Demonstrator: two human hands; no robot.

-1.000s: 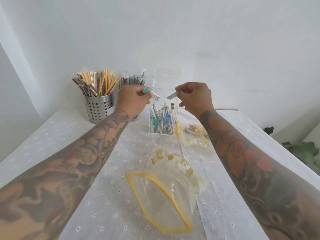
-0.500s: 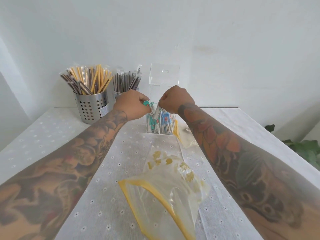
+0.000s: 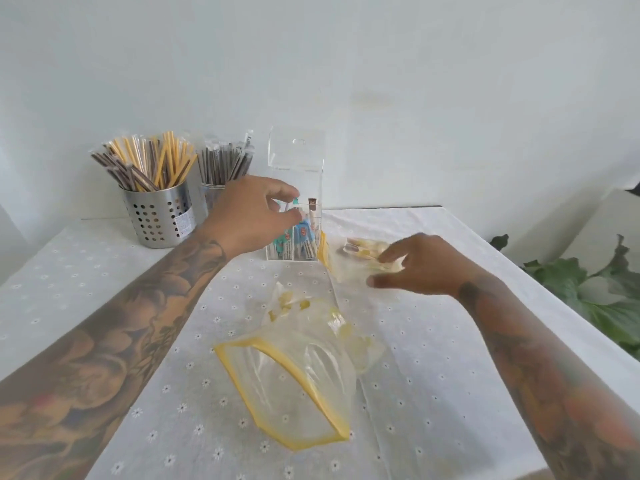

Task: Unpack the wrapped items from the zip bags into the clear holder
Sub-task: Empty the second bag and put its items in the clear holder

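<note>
The clear holder (image 3: 313,183) stands at the back of the table with its lid (image 3: 298,147) raised; several wrapped items (image 3: 304,239) stand inside it. My left hand (image 3: 254,213) hovers at the holder's front rim, thumb and forefinger apart, with a teal-tipped wrapped item (image 3: 295,201) standing between them in the holder. My right hand (image 3: 424,265) is spread low over the table, its fingertips touching a small zip bag (image 3: 360,252) that lies just right of the holder. A larger zip bag (image 3: 294,375) with a yellow seal lies open in front of me.
Two metal cups of wrapped straws, one perforated (image 3: 157,216) and one behind my left hand (image 3: 221,168), stand at the back left. A white wall runs behind the table. Green plant leaves (image 3: 595,299) sit beyond the table's right edge.
Both hands lowered their wrapped items into the holder. My right hand then left the holder and swung right and down to the small zip bag. My left hand's fingers opened.
</note>
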